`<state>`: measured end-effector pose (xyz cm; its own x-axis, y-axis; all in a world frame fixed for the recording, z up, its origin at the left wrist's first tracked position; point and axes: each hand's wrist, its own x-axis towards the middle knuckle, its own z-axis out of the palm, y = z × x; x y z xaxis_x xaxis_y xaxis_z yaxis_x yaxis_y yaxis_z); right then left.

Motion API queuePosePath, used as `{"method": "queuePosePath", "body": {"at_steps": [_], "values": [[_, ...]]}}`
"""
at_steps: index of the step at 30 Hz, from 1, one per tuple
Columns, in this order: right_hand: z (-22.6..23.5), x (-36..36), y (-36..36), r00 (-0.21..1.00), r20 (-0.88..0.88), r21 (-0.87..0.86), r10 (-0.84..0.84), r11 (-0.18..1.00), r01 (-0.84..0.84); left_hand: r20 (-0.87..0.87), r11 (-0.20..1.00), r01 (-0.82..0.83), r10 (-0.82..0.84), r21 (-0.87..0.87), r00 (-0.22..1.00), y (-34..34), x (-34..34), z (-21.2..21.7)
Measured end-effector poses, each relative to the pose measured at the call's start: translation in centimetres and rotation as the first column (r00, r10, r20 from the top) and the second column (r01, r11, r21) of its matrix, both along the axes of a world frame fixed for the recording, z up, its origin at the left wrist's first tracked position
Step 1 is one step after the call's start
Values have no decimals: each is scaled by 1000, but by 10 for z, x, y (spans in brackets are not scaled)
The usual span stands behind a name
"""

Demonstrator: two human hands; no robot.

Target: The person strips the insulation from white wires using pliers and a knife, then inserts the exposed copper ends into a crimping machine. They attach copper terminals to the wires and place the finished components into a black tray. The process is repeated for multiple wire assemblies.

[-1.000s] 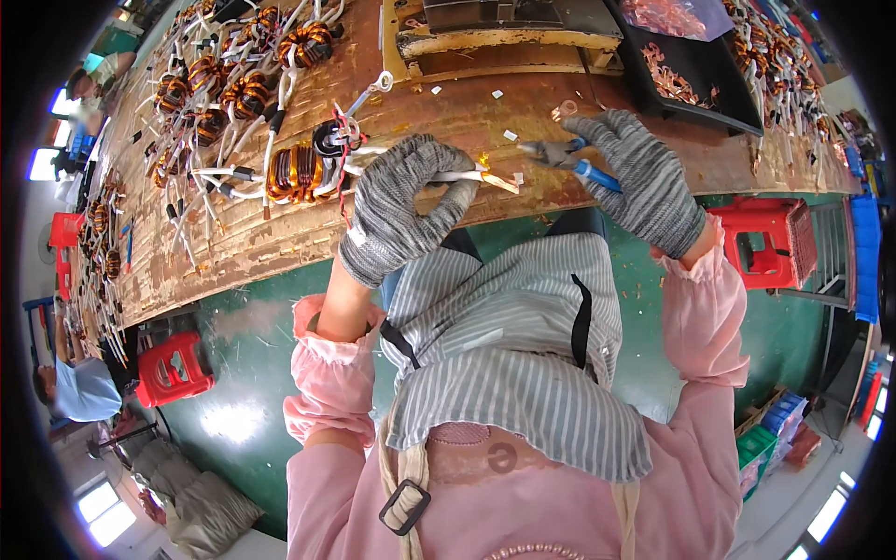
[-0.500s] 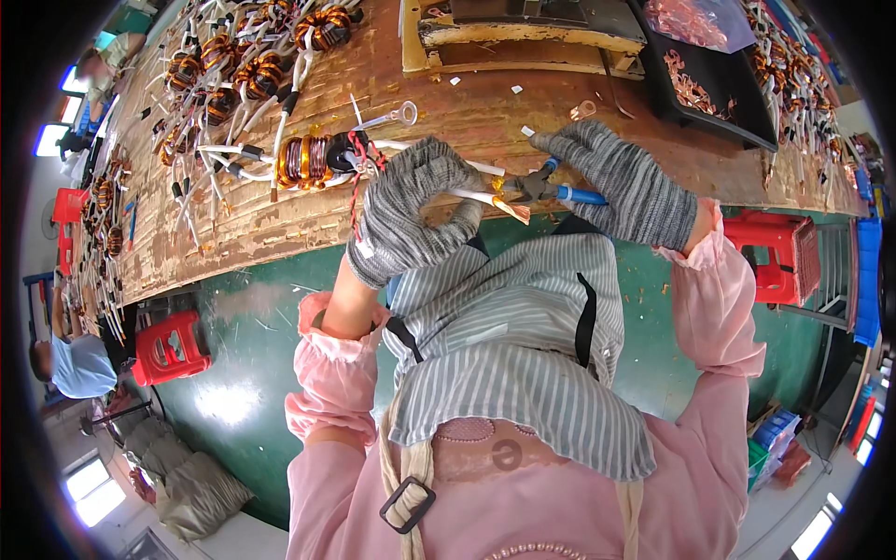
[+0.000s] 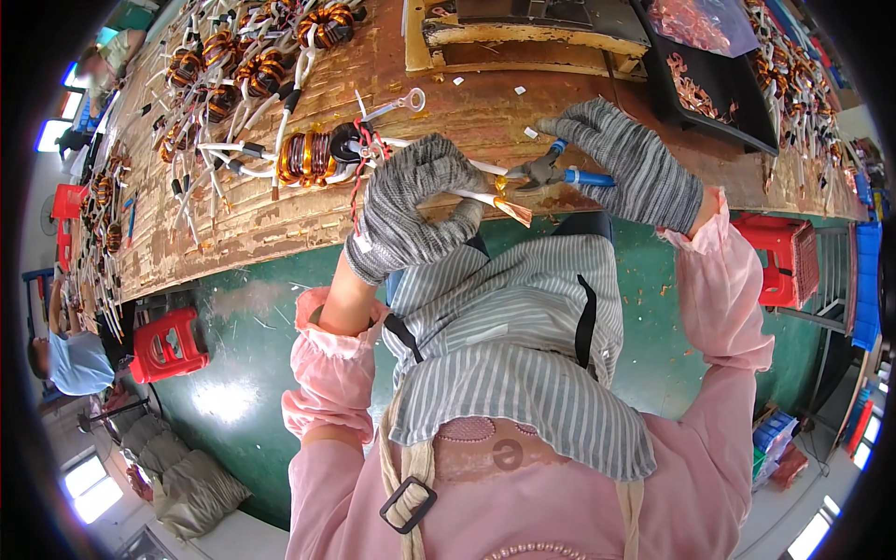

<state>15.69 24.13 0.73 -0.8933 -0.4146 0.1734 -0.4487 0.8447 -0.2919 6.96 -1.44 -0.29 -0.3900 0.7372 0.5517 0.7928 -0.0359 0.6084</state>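
White wire, frayed end probably copper

smooth plastic plier handles; rough wooden tabletop

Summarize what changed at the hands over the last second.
The right hand brought the blue-handled pliers left, to the amber strip near the white wire's bared end. Nothing visibly released. Left hand still holds that wire; wound coil stays left of it.

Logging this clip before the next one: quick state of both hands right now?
Left hand: closed, holding a copper-tipped white wire.
Right hand: holding blue-handled pliers, fingers not fully curled.
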Motion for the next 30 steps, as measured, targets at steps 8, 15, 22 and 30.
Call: {"method": "queuePosePath", "body": {"at_steps": [8, 15, 22, 30], "values": [[-3, 2, -5, 1000, -10, -47, 9, 999, -9, 5, 1000, -15, 15, 3, 1000, 1, 1, 2], [1, 1, -10, 999, -4, -109, 54, 993, -55, -5, 1000, -18, 18, -11, 1000, 2, 1, 3], [7, -2, -16, 999, -17, 10, 34, 999, -34, 70, 1000, 24, -25, 11, 997, 3, -2, 0], [2, -14, -15, 995, -72, 61, 70, 996, -66, 44, 999, 40, -41, 4, 998, 5, -3, 1]]}}
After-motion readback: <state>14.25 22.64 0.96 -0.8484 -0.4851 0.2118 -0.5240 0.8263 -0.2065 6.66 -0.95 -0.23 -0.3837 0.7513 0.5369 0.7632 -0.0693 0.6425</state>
